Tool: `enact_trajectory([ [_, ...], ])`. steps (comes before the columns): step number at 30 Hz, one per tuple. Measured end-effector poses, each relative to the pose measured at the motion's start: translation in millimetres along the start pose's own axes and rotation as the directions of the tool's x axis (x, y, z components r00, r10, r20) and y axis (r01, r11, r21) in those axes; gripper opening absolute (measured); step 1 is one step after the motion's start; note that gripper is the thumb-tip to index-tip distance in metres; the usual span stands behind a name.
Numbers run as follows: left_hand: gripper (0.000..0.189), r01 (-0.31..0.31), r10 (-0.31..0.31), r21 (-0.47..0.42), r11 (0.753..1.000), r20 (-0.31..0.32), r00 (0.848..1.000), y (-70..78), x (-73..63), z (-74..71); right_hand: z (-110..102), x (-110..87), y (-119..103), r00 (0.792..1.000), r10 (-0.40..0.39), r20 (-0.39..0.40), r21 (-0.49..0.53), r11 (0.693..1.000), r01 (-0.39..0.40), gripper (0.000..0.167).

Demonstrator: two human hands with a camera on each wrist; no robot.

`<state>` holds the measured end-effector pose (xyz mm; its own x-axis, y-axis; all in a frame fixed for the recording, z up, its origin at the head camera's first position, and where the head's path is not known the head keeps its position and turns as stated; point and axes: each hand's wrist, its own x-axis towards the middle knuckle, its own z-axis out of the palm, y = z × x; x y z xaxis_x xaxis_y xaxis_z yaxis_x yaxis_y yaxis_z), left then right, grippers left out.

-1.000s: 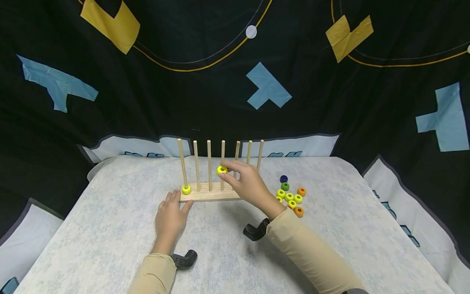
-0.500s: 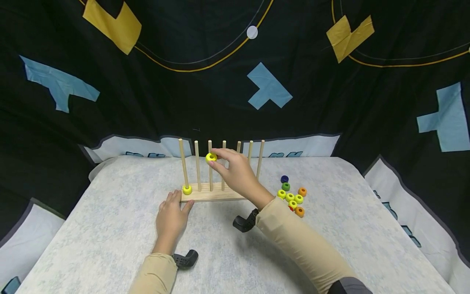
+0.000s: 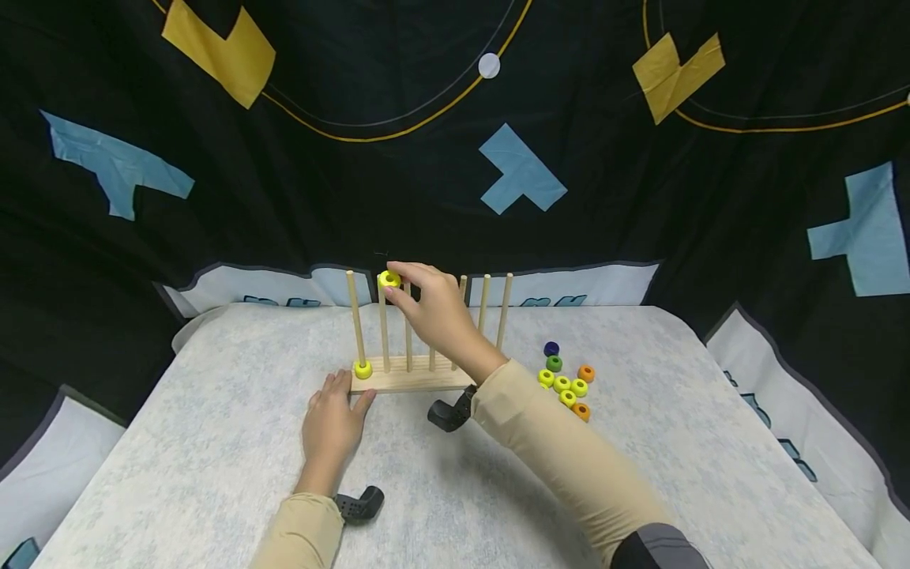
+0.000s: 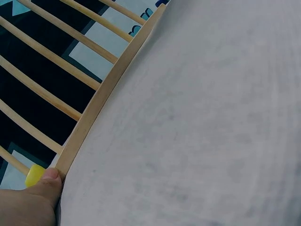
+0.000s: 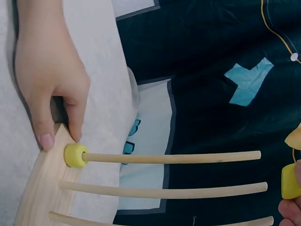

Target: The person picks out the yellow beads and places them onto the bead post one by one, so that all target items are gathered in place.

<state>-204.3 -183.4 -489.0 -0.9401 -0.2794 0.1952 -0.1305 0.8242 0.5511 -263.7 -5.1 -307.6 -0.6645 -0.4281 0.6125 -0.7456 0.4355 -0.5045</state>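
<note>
My right hand [image 3: 442,310] pinches a yellow wooden bead [image 3: 389,278] between thumb and fingertips. In the head view the bead overlaps the top of the second peg from the left; the right wrist view has this bead [image 5: 290,181] just beyond the peg's tip [image 5: 263,186], with a gap between. A pale wooden peg rack [image 3: 408,382] has several upright pegs in a row. Round the left end of its base my left hand [image 3: 332,427] grips, thumb along the front edge [image 4: 49,181]. Another yellow bead [image 3: 362,369] sits at the bottom of the leftmost peg.
Right of the rack, loose beads lie on the pale table cover [image 3: 682,442]: several yellow ones [image 3: 562,384], two orange ones [image 3: 586,373], a green one [image 3: 554,363] and a dark blue one [image 3: 550,348]. Behind the table hangs a dark cloth [image 3: 398,205].
My right hand has carried the yellow bead leftward and upward, from around the fourth peg to the top of the second. The left hand keeps its grip on the base.
</note>
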Motion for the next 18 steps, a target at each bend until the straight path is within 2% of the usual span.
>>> enact_trajectory([
  [10, 0.067, 0.013, -0.013, -0.004, 1.000, 0.012, 1.000, -1.3, -1.4, -1.4, 11.4, 24.9, -8.2, 0.995, 0.091, 0.045, 0.015, 0.996, -0.092, 0.042],
  [18, 0.067, 0.011, -0.012, 0.009, 1.000, 0.018, 1.000, 0.0, -1.1, -2.4, 19.6, 35.3, -13.2, 0.990, 0.123, 0.068, 0.028, 0.992, -0.125, 0.043],
])
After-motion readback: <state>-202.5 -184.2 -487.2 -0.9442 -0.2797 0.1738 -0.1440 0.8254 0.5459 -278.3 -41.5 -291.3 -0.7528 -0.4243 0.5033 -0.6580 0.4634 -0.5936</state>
